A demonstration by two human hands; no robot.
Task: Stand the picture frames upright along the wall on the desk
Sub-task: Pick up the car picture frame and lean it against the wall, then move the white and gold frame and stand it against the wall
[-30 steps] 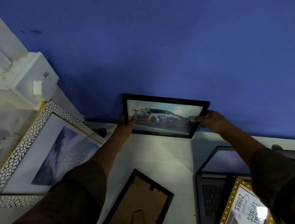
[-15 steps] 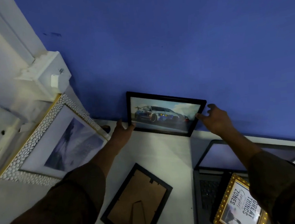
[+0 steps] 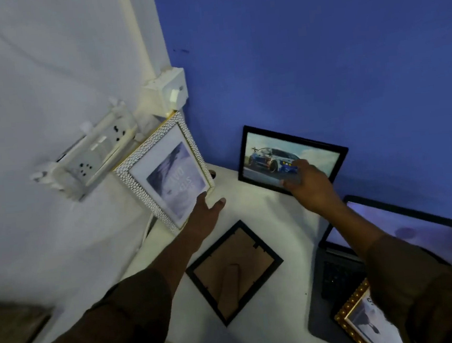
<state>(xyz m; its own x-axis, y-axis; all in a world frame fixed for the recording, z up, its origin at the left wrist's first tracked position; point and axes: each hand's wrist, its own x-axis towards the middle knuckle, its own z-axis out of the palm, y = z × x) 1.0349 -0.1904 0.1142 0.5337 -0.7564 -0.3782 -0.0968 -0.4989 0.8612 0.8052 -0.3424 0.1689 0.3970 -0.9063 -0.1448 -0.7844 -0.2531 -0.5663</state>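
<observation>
Picture frames here sit in different states, and the next one to lift lies flat between the two forearms: from the left hand [image 3: 205,214], whose grip is released with fingers spread, fingertips at or just short of the lower corner of the white pebbled frame [image 3: 165,174], the face-down black frame [image 3: 235,270] lies just below and toward the person, nearer this hand than the other. Its backing and folded stand face up, and its long axis runs diagonally across the worktop [image 3: 264,217]. The right hand [image 3: 309,183] is also unclenched, fingers lying loosely over the lower part of the car picture frame [image 3: 290,156], which leans upright against the blue wall [image 3: 318,53]. Farther right a gold beaded frame [image 3: 366,320] rests on an open laptop [image 3: 416,234]
</observation>
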